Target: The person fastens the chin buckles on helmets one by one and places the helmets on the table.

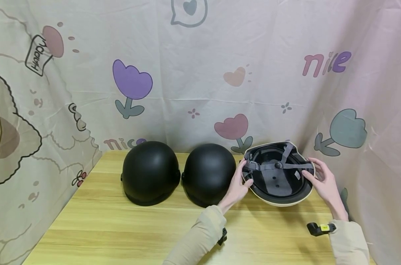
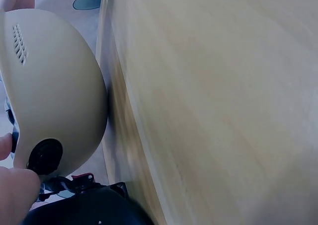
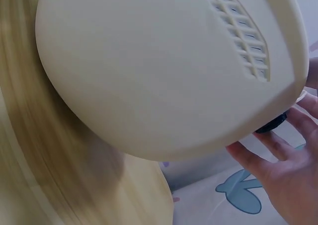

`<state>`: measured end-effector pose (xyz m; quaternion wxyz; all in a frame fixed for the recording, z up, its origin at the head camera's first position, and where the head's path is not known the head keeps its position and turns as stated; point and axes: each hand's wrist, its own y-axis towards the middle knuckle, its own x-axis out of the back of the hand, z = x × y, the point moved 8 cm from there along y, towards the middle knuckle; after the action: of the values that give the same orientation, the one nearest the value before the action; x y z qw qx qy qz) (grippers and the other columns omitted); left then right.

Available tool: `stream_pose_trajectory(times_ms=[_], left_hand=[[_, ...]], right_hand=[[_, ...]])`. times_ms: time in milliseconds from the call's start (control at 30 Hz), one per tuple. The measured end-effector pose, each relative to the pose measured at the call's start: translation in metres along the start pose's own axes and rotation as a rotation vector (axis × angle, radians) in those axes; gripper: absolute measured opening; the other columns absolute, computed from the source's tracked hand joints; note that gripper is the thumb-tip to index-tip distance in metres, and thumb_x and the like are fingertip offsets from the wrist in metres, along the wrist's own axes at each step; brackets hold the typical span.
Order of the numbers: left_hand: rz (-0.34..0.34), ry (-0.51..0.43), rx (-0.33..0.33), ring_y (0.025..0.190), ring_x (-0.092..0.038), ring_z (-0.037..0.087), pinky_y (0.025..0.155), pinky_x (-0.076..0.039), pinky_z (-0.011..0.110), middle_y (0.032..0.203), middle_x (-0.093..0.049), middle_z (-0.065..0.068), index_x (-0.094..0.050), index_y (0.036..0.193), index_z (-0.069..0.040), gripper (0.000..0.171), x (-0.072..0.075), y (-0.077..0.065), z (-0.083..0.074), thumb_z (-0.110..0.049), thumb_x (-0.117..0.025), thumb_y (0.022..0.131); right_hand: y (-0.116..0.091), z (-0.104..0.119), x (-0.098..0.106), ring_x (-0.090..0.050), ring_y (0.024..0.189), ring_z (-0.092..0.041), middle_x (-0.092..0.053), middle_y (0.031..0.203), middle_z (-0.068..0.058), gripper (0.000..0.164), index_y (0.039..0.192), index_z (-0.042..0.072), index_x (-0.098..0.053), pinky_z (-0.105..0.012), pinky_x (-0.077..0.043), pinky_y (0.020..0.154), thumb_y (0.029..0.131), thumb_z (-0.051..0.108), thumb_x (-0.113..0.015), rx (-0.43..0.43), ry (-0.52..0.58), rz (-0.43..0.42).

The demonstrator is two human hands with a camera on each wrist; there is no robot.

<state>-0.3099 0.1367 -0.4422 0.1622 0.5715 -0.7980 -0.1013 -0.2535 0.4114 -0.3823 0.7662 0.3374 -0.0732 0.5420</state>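
Observation:
A cream helmet [image 1: 275,182] is tipped so its open underside faces the head camera, showing black padding and grey straps with a round black buckle. My left hand [image 1: 236,187] grips its left rim, thumb at the inner edge. At the opposite rim my right hand [image 1: 325,183] holds on, with the thumb over the padding. In the left wrist view the smooth shell [image 2: 62,91] has a vent grille and a round black knob [image 2: 45,156]. The right wrist view shows the shell [image 3: 134,81] close up, fingers at its edge.
Two black helmets, one at the left [image 1: 150,173] and one in the middle [image 1: 209,175], stand dome up on the wooden table [image 1: 127,232]. The middle one is right beside my left hand. A patterned cloth [image 1: 187,73] hangs behind the table and along its sides.

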Motion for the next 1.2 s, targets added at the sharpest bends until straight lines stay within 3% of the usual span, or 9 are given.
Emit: stream_pose_trajectory(times_ms=[233, 400, 500, 633, 767, 933, 1100, 1200], left_hand=[[0.003, -0.195, 0.051, 0.157, -0.016, 0.03, 0.126, -0.02, 0.047, 0.169, -0.017, 0.015, -0.019, 0.16, -0.006, 0.074, -0.001, -0.001, 0.006, 0.007, -0.056, 0.097], [0.001, -0.224, 0.044, 0.157, -0.016, 0.028, 0.126, -0.02, 0.048, 0.169, -0.019, 0.015, -0.019, 0.16, -0.006, 0.073, 0.002, 0.001, 0.006, 0.005, -0.055, 0.098], [-0.004, -0.23, 0.035, 0.157, -0.018, 0.027, 0.126, -0.02, 0.046, 0.169, -0.021, 0.012, -0.022, 0.16, -0.008, 0.071, 0.006, 0.001, 0.004, 0.004, -0.056, 0.098], [-0.023, -0.245, 0.023, 0.156, -0.021, 0.026, 0.126, -0.02, 0.045, 0.167, -0.025, 0.012, -0.025, 0.158, -0.009, 0.069, 0.011, 0.001, 0.002, 0.003, -0.058, 0.098], [-0.048, -0.268, 0.008, 0.156, -0.023, 0.028, 0.126, -0.019, 0.044, 0.165, -0.03, 0.013, -0.028, 0.155, -0.005, 0.065, 0.014, 0.002, 0.0, 0.004, -0.058, 0.098], [-0.067, -0.266, -0.002, 0.153, -0.03, 0.03, 0.126, -0.021, 0.042, 0.159, -0.04, 0.017, -0.03, 0.151, 0.001, 0.061, 0.014, 0.001, -0.002, 0.006, -0.058, 0.097], [-0.075, -0.238, -0.055, 0.15, -0.033, 0.035, 0.125, -0.023, 0.042, 0.153, -0.046, 0.023, -0.034, 0.147, 0.005, 0.055, 0.014, -0.001, -0.007, 0.005, -0.057, 0.097], [-0.083, -0.214, -0.111, 0.149, -0.037, 0.034, 0.124, -0.027, 0.037, 0.151, -0.047, 0.024, -0.037, 0.144, 0.006, 0.051, 0.015, -0.003, -0.009, 0.004, -0.057, 0.098]], right_hand=[[-0.003, -0.003, 0.002, -0.052, 0.109, 0.022, -0.055, 0.122, 0.031, 0.045, 0.139, 0.007, -0.053, 0.001, -0.037, 0.092, 0.096, 0.007, -0.066, 0.025, 0.068, 0.005], [-0.007, -0.008, 0.002, -0.051, 0.108, 0.023, -0.056, 0.118, 0.033, 0.042, 0.137, 0.01, -0.054, 0.002, -0.036, 0.092, 0.097, 0.008, -0.065, -0.006, 0.098, 0.026], [-0.007, -0.012, 0.0, -0.057, 0.106, 0.02, -0.061, 0.117, 0.029, 0.039, 0.134, 0.011, -0.055, -0.002, -0.043, 0.09, 0.097, 0.004, -0.064, -0.022, 0.223, 0.062], [-0.008, -0.016, -0.004, -0.065, 0.099, 0.013, -0.067, 0.117, 0.024, 0.034, 0.126, 0.014, -0.058, -0.007, -0.053, 0.077, 0.097, -0.003, -0.061, -0.047, 0.411, 0.117], [-0.01, -0.022, -0.005, -0.065, 0.1, 0.013, -0.068, 0.117, 0.026, 0.031, 0.124, 0.014, -0.06, -0.01, -0.055, 0.075, 0.098, -0.003, -0.058, -0.066, 0.473, 0.149], [-0.014, -0.029, -0.004, -0.064, 0.103, 0.013, -0.066, 0.119, 0.027, 0.031, 0.126, 0.013, -0.061, -0.01, -0.055, 0.076, 0.1, -0.002, -0.056, -0.084, 0.488, 0.178], [-0.014, -0.031, -0.003, -0.063, 0.104, 0.014, -0.065, 0.12, 0.027, 0.032, 0.129, 0.012, -0.06, -0.009, -0.054, 0.078, 0.1, 0.0, -0.056, -0.091, 0.465, 0.189], [-0.011, -0.028, -0.001, -0.056, 0.11, 0.019, -0.062, 0.121, 0.03, 0.033, 0.133, 0.009, -0.059, -0.004, -0.048, 0.086, 0.1, 0.003, -0.059, -0.056, 0.325, 0.174]])
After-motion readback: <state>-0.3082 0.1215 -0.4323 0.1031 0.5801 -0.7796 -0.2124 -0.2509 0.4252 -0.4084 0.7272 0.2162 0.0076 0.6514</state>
